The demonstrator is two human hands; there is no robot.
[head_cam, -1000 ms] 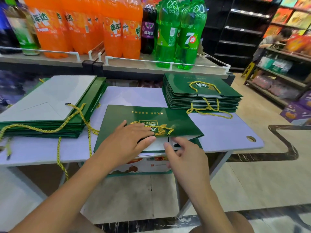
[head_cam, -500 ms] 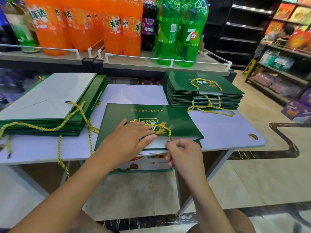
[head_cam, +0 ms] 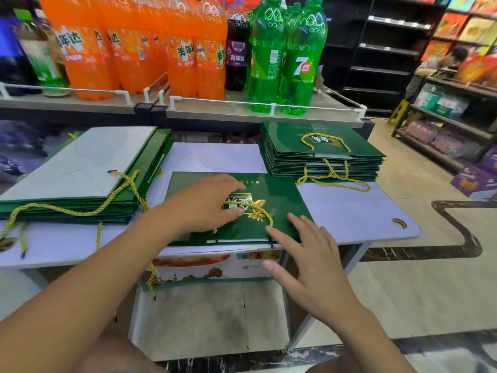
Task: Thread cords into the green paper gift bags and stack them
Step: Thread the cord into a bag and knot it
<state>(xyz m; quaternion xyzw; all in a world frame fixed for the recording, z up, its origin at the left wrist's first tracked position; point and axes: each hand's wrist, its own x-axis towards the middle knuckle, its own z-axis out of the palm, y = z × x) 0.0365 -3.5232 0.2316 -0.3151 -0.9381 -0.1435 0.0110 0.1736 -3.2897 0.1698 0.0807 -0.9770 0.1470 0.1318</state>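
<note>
- Whereas the right hand pinches at the near edge of the bag half a second back on my feed, it is now off it. Its fingers are straight and spread wide, palm down, hovering over the bag's near right corner.
- I see the cord released with that. It lies as a loop on the bag face, between the two sets of fingertips, with one end dropping to the near edge just beside the right index finger.
- My left hand has slid further up the bag. Its fingers are gently bent and close together, tips pressing by the printed emblem, thumb touching the bag just beside the cord. I cannot tell whether the thumb catches the cord itself.
- The bag stays flat on the table, held down under the left fingers.
- I judge the threading on this side finished, since nothing pinches the cord any more. Whether the other side carries a cord I cannot see.
- Beyond the right fingertips sits the right stack with cords showing, well apart from the hand. I take it as where this bag goes next.
- Left of the left fingers lies the left stack, pale side up, with loose cords trailing over it.
</note>
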